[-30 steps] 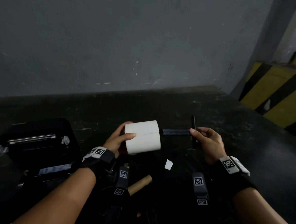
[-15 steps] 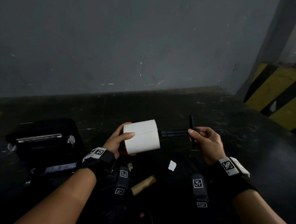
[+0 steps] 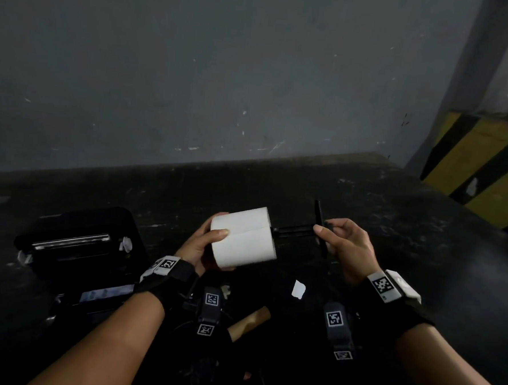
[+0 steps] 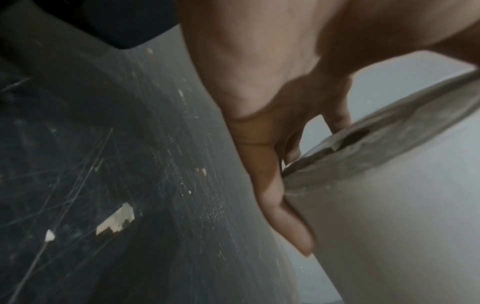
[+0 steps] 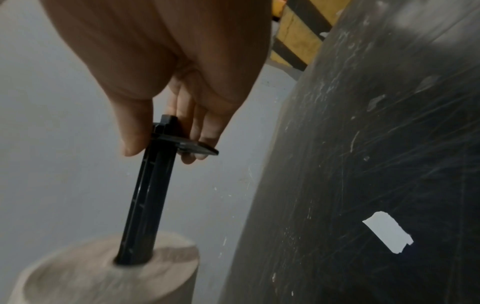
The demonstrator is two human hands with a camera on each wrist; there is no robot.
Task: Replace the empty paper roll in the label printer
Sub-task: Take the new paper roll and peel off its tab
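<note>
Two hands hold the work in the air above the dark scratched surface (image 3: 421, 262). Far left, the black label printer (image 3: 77, 241) sits open on the surface, a silver bar across its top. Left hand (image 3: 197, 248) grips the white paper roll (image 3: 244, 239): thumb over the near side, fingers curled round the far end. Roll is a plain white cylinder with one seam line along its length; long axis runs left–right, roughly level, slightly higher at the right. A black spindle (image 3: 293, 232) enters the roll's right end along the same axis and ends in a flat cross-plate. Right hand (image 3: 346, 248) pinches the spindle at that plate, thumb and fingertips closed on it. Below the roll lie a brown cardboard core (image 3: 250, 323) and a white paper scrap (image 3: 299, 289). Left wrist view alone shows the roll's left end face with its dark core opening (image 4: 350, 137). Right wrist view alone shows the spindle's ribbed shaft (image 5: 148, 195) seated in the roll's centre hole.
</note>
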